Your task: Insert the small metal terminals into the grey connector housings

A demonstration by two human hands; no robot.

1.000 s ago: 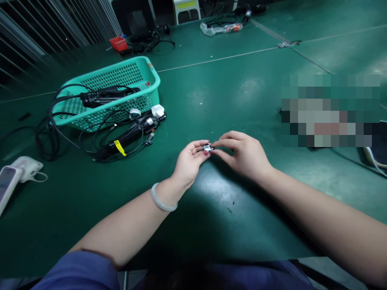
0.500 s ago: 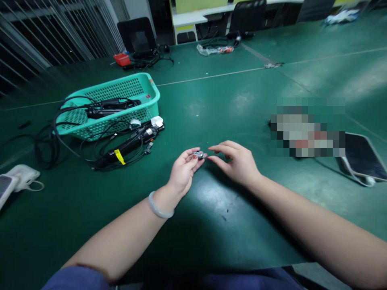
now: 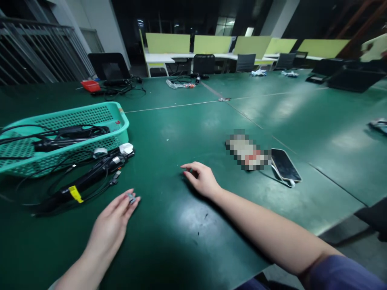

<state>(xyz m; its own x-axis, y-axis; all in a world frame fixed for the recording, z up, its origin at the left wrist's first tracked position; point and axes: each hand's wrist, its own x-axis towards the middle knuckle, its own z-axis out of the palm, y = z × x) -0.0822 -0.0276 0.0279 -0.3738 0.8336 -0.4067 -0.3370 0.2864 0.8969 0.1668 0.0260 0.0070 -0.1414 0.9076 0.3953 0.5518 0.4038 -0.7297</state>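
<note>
Between thumb and fingers, my left hand (image 3: 113,219) pinches a small shiny grey piece (image 3: 132,198), too small to make out its kind. Just beyond that hand lie a black handheld device (image 3: 87,181) with a yellow tag (image 3: 75,194) and its cables on the green table (image 3: 163,237). My right hand (image 3: 201,179) rests low over the table's middle, apart from the left. Its thumb and index finger are curved with a gap between them, and nothing shows in them.
A turquoise basket (image 3: 116,135) with black devices and cables stands at left. To the right are a pixelated item (image 3: 246,153) and a phone (image 3: 286,165) with a white cable. A red box (image 3: 90,85) and a black chair (image 3: 109,66) are at the far left.
My hands have moved apart, the left going leftward with the small grey piece. The head view has swung up and to the right, showing more of the room.
</note>
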